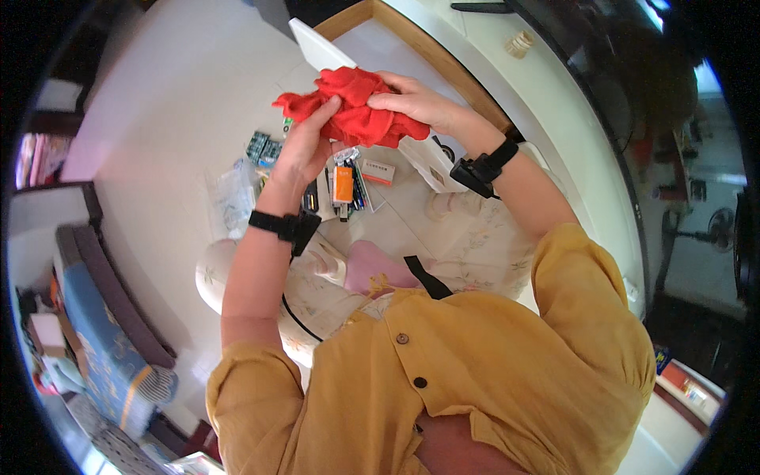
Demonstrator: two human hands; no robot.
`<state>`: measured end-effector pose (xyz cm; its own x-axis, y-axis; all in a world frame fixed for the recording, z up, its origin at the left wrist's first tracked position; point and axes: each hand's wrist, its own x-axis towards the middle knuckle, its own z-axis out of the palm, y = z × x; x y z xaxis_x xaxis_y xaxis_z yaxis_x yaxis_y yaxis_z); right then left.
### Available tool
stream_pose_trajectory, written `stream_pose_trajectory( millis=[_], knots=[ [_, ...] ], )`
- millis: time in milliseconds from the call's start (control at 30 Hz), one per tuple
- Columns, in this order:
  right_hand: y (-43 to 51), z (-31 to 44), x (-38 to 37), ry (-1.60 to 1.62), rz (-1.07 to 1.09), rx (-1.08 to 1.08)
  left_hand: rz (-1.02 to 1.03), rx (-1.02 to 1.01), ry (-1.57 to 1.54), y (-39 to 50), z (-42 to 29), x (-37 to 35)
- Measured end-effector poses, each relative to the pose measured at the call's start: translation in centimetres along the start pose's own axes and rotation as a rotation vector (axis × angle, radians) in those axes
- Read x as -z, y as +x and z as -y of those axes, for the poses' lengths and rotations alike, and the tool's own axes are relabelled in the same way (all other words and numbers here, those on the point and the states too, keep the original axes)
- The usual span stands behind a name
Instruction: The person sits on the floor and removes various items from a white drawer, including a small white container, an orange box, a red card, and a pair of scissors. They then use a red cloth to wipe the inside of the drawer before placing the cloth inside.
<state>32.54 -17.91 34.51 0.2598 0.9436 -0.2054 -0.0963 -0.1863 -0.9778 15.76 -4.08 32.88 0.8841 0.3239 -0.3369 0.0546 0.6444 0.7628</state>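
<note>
A crumpled red cloth [362,116] is held up between my two hands. My left hand [303,142] grips its lower left side, thumb on top and the other fingers partly hidden beneath. On the cloth's right side, my right hand [415,104] pinches it between thumb and fingers. Beyond the cloth a white panel [320,44] stands up at the edge of an open drawer with a wooden rim [409,24]. Below my hands, on the floor, lie an orange box [342,184], a white and red box [378,171] and several pens [358,193].
Blister packs [261,148] and clear plastic bags [230,193] lie on the tiled floor to the left. A white cabinet top [570,113] runs along the right, bearing a small jar [519,44]. A sofa with a blue cover [110,338] stands at far left.
</note>
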Motion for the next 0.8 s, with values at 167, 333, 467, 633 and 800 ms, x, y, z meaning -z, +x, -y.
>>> stream_pose_trajectory(
  millis=[167, 333, 467, 633, 800],
  knots=[
    [-2.5, -1.2, 1.2, -0.200, -0.142, -0.060, -0.135, -0.051, 0.012, -1.0, -0.2, 0.8],
    [-6.8, -0.4, 1.0, -0.297, -0.176, -0.224, -0.144, -0.182, 0.000, -3.0, -1.7, 1.0],
    [-7.5, 3.3, -0.4, -0.416, -0.141, -0.103, -0.096, -0.176, 0.048, -4.2, -2.2, 0.8],
    [-5.8, 7.8, -1.8, -0.624, -0.045, 0.130, -0.089, -0.139, -0.049, -4.6, -0.9, 1.2],
    [-3.4, 8.4, -3.0, -0.684, -0.008, 0.160, -0.040, -0.122, -0.101, -4.9, -0.6, 1.8]
  ],
)
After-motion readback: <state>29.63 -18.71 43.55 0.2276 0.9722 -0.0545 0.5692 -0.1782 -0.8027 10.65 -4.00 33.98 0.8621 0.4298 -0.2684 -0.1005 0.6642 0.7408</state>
